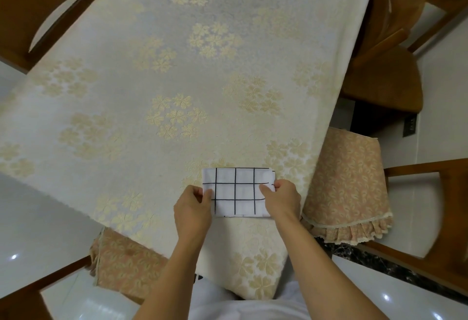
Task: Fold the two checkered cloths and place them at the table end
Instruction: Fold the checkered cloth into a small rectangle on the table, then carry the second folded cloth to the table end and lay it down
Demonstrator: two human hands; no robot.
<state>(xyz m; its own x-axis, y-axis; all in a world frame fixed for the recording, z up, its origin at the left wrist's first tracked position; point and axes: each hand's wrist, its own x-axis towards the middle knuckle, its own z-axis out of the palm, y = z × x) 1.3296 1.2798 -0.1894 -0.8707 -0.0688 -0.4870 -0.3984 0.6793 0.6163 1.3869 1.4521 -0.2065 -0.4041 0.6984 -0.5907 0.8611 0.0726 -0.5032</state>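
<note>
We hold the checkered cloth (238, 192), already folded to a small rectangle, flat at the near end of the desk (177, 71), close to its near right corner. Our left hand (193, 205) pinches its left edge and our right hand (281, 199) pinches its right edge, probably to keep the layers square as it settles. Only one cloth is in view. A cream floral tablecloth (114, 130) covers the desk; wooden chairs (385, 66) with patterned cushions (349, 180) stand around it on pale glossy floor (38, 218).
</note>
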